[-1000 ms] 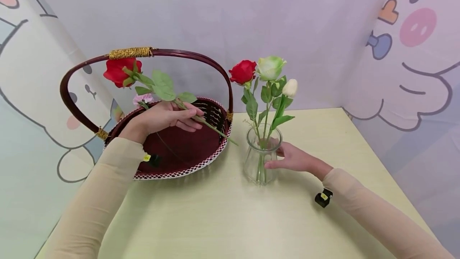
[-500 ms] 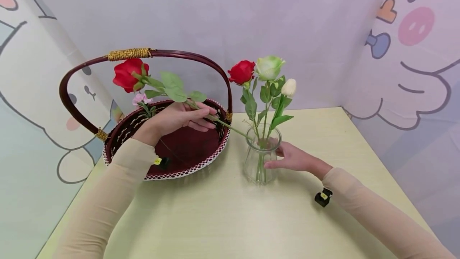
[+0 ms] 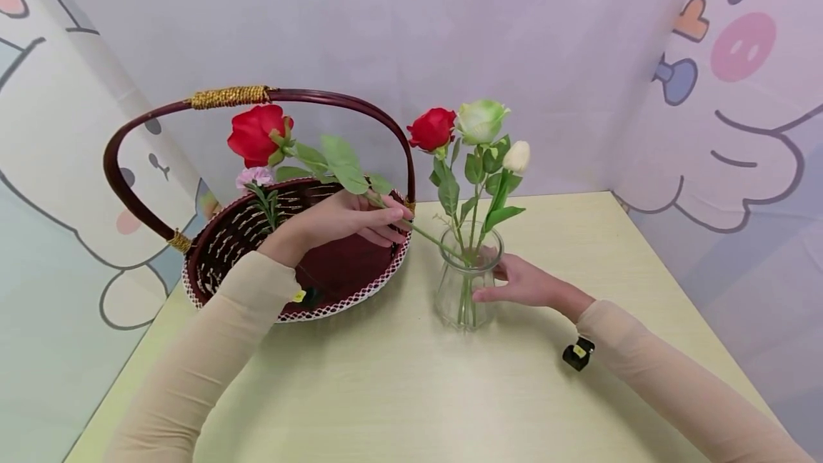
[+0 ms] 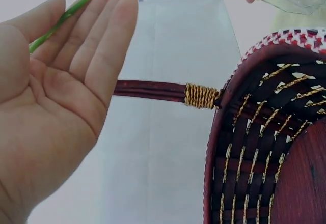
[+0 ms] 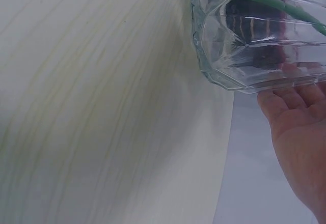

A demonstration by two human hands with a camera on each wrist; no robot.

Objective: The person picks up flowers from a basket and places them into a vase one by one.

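My left hand pinches the green stem of a red rose between thumb and fingers, over the right part of the basket. The bloom leans up to the left, and the stem's lower end reaches past the rim of the glass vase. In the left wrist view the stem runs between thumb and fingers. My right hand holds the vase from its right side, fingers behind and thumb in front. In the vase stand another red rose, a pale green rose and a white tulip.
A dark red woven basket with a tall arched handle stands to the left on the pale table. A pink carnation lies in it, its bloom at the back rim. A cartoon-printed curtain hangs behind.
My left hand has moved right with the rose, and its stem end has passed from outside the vase to inside the rim. My right hand and the vase have stayed put.
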